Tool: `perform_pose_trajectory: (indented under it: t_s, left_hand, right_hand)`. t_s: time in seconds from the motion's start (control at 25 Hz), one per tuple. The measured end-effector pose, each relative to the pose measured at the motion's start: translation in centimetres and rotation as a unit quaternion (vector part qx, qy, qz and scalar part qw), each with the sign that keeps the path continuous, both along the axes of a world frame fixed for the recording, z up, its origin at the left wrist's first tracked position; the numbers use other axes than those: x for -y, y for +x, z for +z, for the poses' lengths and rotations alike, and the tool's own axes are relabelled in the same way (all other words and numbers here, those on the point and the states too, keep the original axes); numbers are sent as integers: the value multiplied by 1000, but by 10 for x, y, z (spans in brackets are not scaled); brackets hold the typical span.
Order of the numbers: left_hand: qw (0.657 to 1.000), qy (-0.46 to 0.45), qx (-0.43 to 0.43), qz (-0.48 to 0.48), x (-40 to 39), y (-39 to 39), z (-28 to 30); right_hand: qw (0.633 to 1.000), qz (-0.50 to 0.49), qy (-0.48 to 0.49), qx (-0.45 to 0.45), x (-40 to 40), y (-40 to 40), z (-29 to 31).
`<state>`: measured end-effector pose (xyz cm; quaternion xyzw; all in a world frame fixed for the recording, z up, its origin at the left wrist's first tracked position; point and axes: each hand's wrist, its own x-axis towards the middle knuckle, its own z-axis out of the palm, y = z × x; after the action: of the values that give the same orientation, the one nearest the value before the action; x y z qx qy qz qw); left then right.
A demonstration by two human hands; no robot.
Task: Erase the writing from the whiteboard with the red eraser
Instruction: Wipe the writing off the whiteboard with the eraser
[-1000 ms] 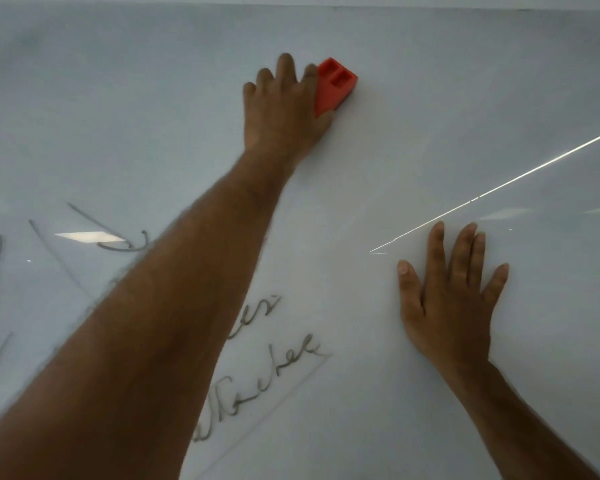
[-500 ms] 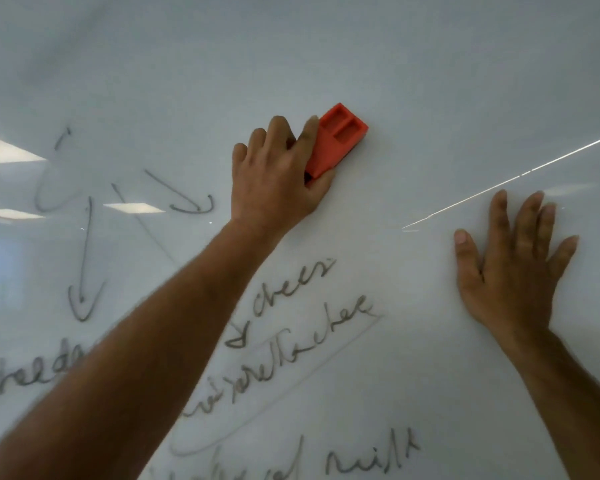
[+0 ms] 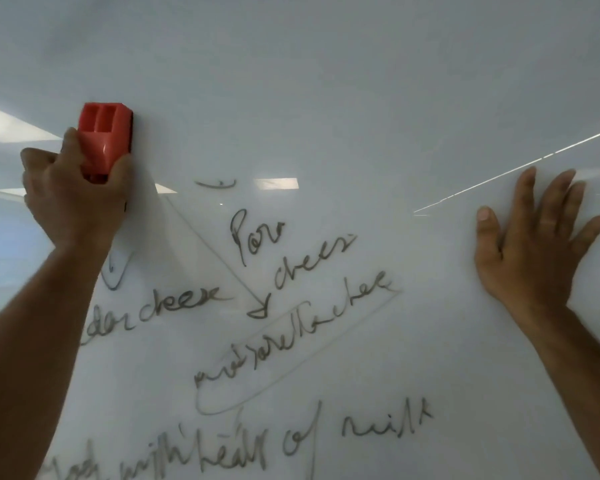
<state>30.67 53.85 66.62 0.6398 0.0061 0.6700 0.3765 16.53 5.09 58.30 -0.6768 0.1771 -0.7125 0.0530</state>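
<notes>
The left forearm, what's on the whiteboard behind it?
The left forearm covers the start of the "cheese" line and a loop of ink; only the ends show. What is written underneath cannot be seen.

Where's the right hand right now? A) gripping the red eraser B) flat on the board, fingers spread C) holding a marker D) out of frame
B: the right hand lies open and flat on the whiteboard, holding nothing, while the left hand grips the red eraser.
</notes>
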Motion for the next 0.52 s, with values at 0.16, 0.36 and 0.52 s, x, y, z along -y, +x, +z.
perform_pose_trajectory:
  t_s: [0.16,0.36,0.52]
  left_hand:
    - [997,59,48,-5,62,-23,-17]
    - [928,326,181,-1,178,-61,-89]
    - [844,471,255,33,187,-67,-128]
  right_hand:
    - [1000,-8,-7,4,3,4,1]
    - [1000,-12,-16,14,8,6,-1]
    - [1000,-10,-20,5,7,3,0]
